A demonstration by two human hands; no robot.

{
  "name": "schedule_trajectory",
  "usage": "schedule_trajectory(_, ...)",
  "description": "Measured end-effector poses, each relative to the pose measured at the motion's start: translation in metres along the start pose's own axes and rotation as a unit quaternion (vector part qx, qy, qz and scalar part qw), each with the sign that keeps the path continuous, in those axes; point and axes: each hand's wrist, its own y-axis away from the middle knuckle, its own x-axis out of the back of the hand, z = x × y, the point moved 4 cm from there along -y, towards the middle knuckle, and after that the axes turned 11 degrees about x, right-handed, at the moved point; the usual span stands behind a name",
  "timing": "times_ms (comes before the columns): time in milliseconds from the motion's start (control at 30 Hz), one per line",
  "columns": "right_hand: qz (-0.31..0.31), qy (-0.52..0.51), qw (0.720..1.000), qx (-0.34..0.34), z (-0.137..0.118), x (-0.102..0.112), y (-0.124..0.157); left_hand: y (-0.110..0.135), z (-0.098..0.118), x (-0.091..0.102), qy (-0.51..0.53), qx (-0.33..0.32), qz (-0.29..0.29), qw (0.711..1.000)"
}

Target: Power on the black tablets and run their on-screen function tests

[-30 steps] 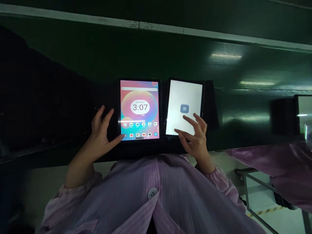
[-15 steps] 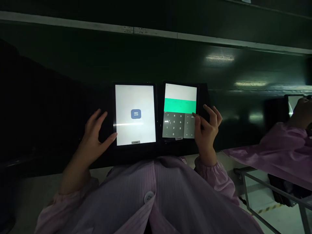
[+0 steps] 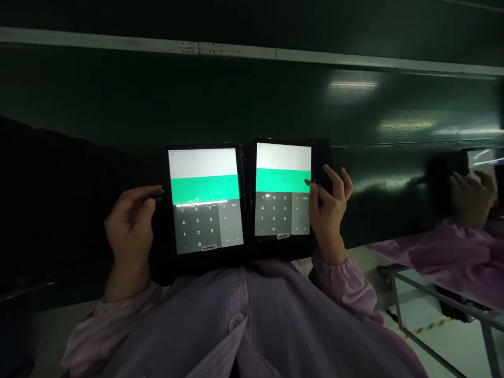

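Observation:
Two tablets lie side by side, each with a calculator showing on its lit screen: a white top, a green band and grey number keys. Beside the left edge of the left tablet (image 3: 205, 184) is my left hand (image 3: 132, 223), empty, its fingers stretched toward the screen and its thumb close beneath them. At the right tablet (image 3: 281, 181), my right hand (image 3: 329, 210) is open, with the index fingertip over the right end of the green band. Whether that fingertip touches the glass I cannot tell. The other fingers spread out past the tablet's right edge.
The dark green bench (image 3: 252, 100) has a pale strip (image 3: 236, 50) running across it. At the right, another person's hand (image 3: 472, 197) is over a lit device (image 3: 482, 160). A metal frame (image 3: 427, 299) stands below the bench at lower right.
The left tablet's screen has switched from a white page with an equals icon to the calculator. My left hand's spread fingers have drawn closer together. My right fingertip has moved onto the green band.

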Motion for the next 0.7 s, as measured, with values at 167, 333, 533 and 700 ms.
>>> schedule_trajectory(167, -0.022, -0.031, 0.999, 0.017, -0.005, -0.005, 0.001, 0.000, 0.003, -0.002, 0.016, 0.018, 0.007, 1.000)
schedule_trajectory(333, 0.005, -0.048, 0.999, -0.004, -0.004, 0.002, 0.001, 0.001, 0.003, -0.001, 0.016, 0.020, 0.005, 1.000)
schedule_trajectory(533, -0.022, -0.106, 0.988, 0.108, -0.046, 0.002, 0.000, -0.001, 0.000, 0.001, 0.004, 0.022, 0.019, 1.000)
schedule_trajectory(700, -0.061, -0.093, 0.987, 0.115, -0.066, -0.008, -0.001, -0.002, -0.001, 0.001, 0.012, 0.012, 0.005, 1.000)
